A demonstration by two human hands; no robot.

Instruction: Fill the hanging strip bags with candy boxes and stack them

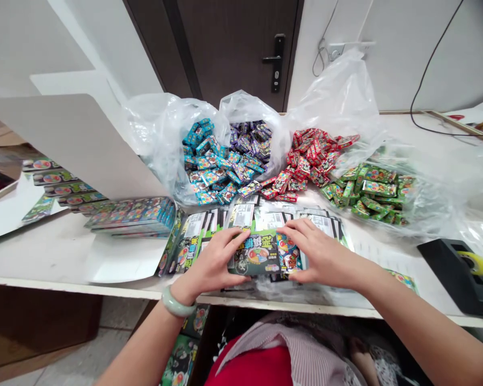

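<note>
Between my two hands is a flat green-and-black printed box [256, 252] with a round colour wheel on its face. My left hand [216, 259], wearing a pale green bangle [177, 303], grips its left end with the thumb along the lower edge. At the right end, a small blue printed packet [288, 251] shows against the box; whether it is inside cannot be made out. My right hand [314, 249] pinches that packet from the right. Beneath both hands lie overlapping printed sleeves [191, 241], black and green, partly hidden by my hands.
Clear plastic bags behind spill blue packets [213, 171], purple packets [251, 140], red packets [312, 158] and green packets [380, 187]. Stacked filled boxes [132, 214] stand left beside a white card panel [88, 145]. A black tape dispenser [454, 276] sits at the right.
</note>
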